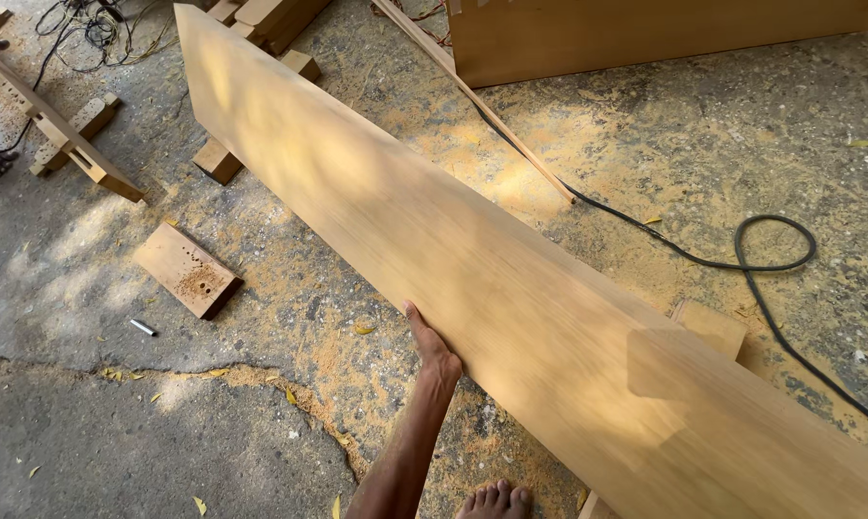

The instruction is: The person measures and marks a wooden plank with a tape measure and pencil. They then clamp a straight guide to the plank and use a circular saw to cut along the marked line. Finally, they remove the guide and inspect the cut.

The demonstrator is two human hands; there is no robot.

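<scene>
Bare concrete floor (pixel 117 432) underfoot, grey and rough, with a crack wandering across the lower left and yellow sawdust (pixel 588 135) spread thick over the middle and right. Sunlight dapples all of it.

Biggest thing in view is the long wooden board (pixel 472 288), pale and smooth, lying on the diagonal: its long axis runs from the upper left, where the end is cut to a slanted point, down to the lower right, where it leaves the frame. It rides above the floor on small wooden blocks (pixel 218 159), one showing at the far end and another at the right edge. Behind it, top right, is a big wooden panel (pixel 645 38). A black cable (pixel 770 250) loops over the sawdust on the right, and a thin wooden strip (pixel 472 96) lies slanted beside it.

The left hand (pixel 432 348) comes up from the bottom, fingers flat along the board's near edge, pressing rather than clenching. The right hand is out of sight. A bare foot (pixel 496 502) stands just below the board.

On the left lie a slotted wooden rail (pixel 59 130), a flat drilled wood offcut (pixel 186 269), and last a small white marker (pixel 143 328).
</scene>
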